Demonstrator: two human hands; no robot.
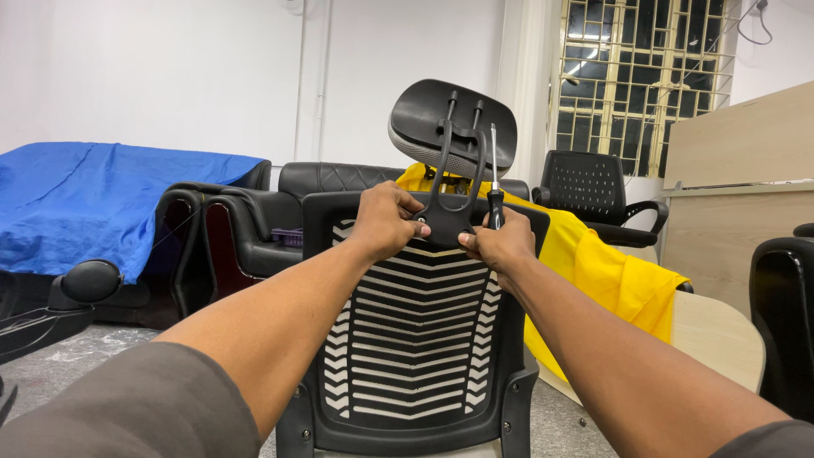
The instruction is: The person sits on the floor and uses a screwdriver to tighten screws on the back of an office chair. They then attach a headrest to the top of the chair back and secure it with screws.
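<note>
A black office chair backrest [415,339] with white chevron slats stands upright in front of me. At its top edge sits a black headrest [454,123] on a forked bracket [447,216]. My left hand [383,222] grips the top of the backrest beside the bracket's base, thumb on it. My right hand [502,246] presses the bracket's right side and holds a screwdriver [494,182] with a black handle, its shaft pointing up.
A black leather sofa [254,220] stands behind, a blue sheet [93,199] covering furniture on the left. Yellow cloth [606,271] drapes over a table [716,335] on the right. A black mesh chair [593,195], a wooden desk [746,195] and a barred window [644,68] lie beyond.
</note>
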